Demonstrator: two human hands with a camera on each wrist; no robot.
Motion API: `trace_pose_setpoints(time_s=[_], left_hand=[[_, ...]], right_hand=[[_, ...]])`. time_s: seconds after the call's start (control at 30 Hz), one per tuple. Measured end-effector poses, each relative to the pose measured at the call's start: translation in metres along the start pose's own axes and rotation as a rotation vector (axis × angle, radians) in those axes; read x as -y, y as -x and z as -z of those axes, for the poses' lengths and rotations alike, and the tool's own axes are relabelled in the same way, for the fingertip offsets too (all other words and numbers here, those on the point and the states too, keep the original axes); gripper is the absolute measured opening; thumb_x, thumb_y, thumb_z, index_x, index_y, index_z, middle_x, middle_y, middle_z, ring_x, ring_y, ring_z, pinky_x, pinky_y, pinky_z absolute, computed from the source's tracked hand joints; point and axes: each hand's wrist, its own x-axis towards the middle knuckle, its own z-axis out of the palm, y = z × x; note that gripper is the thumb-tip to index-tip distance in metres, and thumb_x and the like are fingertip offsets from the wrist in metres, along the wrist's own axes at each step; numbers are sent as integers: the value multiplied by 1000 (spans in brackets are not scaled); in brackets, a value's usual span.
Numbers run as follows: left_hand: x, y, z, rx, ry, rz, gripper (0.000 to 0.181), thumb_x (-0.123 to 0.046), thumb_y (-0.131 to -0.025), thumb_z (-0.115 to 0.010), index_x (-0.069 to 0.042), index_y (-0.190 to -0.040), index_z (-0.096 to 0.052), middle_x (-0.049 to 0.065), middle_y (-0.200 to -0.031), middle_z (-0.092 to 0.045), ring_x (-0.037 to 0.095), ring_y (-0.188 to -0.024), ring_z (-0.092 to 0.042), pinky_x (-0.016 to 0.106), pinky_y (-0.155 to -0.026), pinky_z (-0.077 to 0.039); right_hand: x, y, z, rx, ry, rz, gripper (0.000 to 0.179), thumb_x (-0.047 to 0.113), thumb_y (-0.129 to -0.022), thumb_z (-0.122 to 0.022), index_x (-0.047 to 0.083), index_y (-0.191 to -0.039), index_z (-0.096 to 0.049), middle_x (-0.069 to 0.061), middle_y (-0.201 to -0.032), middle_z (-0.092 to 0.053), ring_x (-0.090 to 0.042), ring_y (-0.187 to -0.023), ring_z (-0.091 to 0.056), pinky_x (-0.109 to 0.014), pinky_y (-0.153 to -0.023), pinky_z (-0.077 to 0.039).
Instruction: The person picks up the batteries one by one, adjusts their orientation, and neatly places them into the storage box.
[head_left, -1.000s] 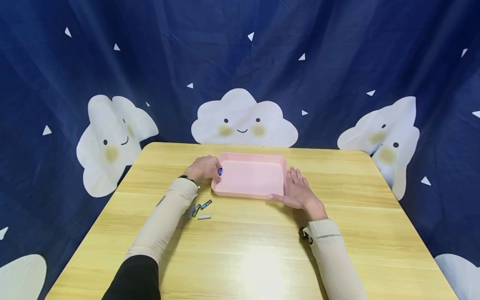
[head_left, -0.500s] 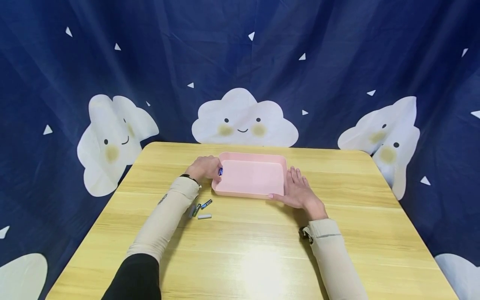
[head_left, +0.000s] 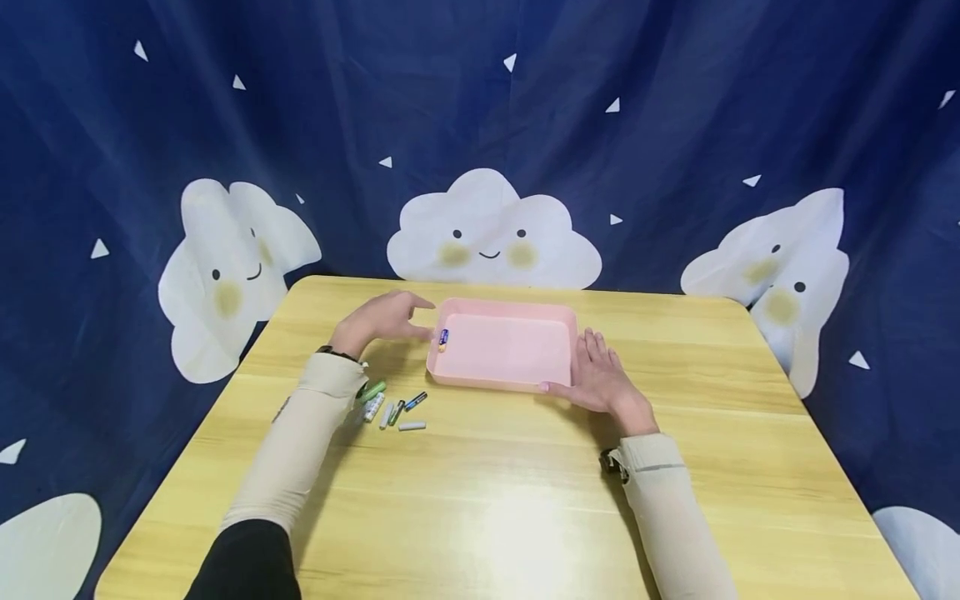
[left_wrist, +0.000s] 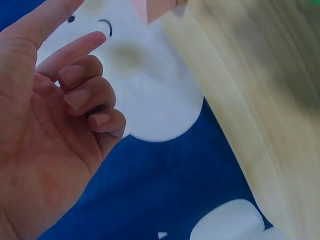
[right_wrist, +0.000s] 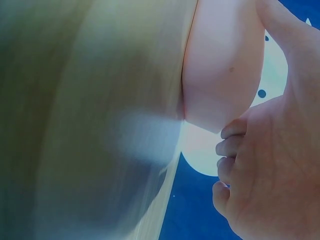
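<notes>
A pink tray (head_left: 502, 385) lies toward the back of the table. Against its left wall, inside, is a blue battery (head_left: 444, 337) with a gold end. My left hand (head_left: 384, 318) is just left of the tray and holds nothing. In the left wrist view, the left hand (left_wrist: 60, 115) has thumb and index finger extended and the other fingers loosely bent. On the tray's right side, my right hand (head_left: 596, 379) rests along the wall, its thumb at the front rim. The right wrist view shows the right hand (right_wrist: 265, 155) beside the pink wall.
Several loose batteries lie near the left forearm: a green battery (head_left: 372, 391), a white patterned battery (head_left: 374, 407), a blue-black battery (head_left: 416, 401) and a white battery (head_left: 412, 426) among them. Behind the wooden table (head_left: 510, 483) hangs a dark blue curtain (head_left: 480, 83) with clouds.
My left hand has let go of the blue battery, which now lies in the tray, and has drawn back left. More loose batteries show near the forearm. The right hand keeps its place.
</notes>
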Motion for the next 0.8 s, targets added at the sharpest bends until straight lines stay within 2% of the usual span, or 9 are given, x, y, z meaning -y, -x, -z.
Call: trace_pose_setpoints(time_s=[0.1,0.17,0.23,0.37,0.5,0.57,0.7,0.8], left_hand=[[7,17,7,-12,37,-6,62,-35,-91,-78,-7,-143,-62,10,-99,-68,23,-88,-60,37,-78,-49],[14,29,7,-15,57,-4,59,-30,-92,-77,-7,-144,-61,4,-77,-54,18,-73,-50,31,-67,-42],[21,40,5,-19,79,-10,56,-21,-92,-75,-6,-144,-61,-1,-68,-37,15,-63,-38,29,-59,-35],[34,64,-1,18,112,9,58,-9,-89,-73,-6,-145,-60,-5,-67,-31,10,-59,-33,25,-55,-31],[42,84,-9,112,156,31,66,0,-85,-73,-6,-149,-55,-6,-68,-27,10,-58,-30,23,-54,-31],[44,89,-14,149,174,25,70,3,-83,-71,-5,-151,-53,-6,-66,-25,10,-56,-29,23,-53,-31],[44,99,-25,208,192,8,76,11,-79,-66,-4,-152,-51,-3,-65,-37,9,-56,-34,22,-54,-34],[45,105,-34,221,196,-17,78,15,-75,-64,-3,-150,-53,-1,-66,-42,9,-58,-37,22,-55,-34]], right_hand=[[1,0,2,0,-3,-2,127,82,-89,-48,-12,-160,-3,-31,-170,4,-48,-159,2,-63,-128,-7],[1,-1,2,3,-8,-4,127,82,-89,-49,-12,-160,-3,-30,-170,4,-48,-159,3,-63,-128,-6],[1,-1,1,5,-7,-1,127,83,-89,-48,-13,-160,-3,-31,-170,4,-48,-159,3,-63,-128,-6],[1,-1,0,9,-9,-2,128,84,-89,-48,-13,-160,-3,-30,-170,5,-48,-159,3,-63,-128,-6],[1,-1,-1,2,-13,-2,128,83,-89,-48,-13,-160,-3,-31,-170,5,-48,-159,4,-63,-128,-5],[0,-1,-1,-3,-10,-1,128,83,-89,-48,-13,-160,-3,-31,-170,5,-49,-159,4,-63,-128,-5],[-1,0,-1,-5,-4,0,128,84,-89,-47,-12,-160,-2,-31,-170,7,-49,-159,5,-64,-128,-4],[-1,0,-1,-6,-13,-3,129,84,-88,-48,-12,-161,-1,-30,-170,7,-48,-159,5,-64,-127,-4]])
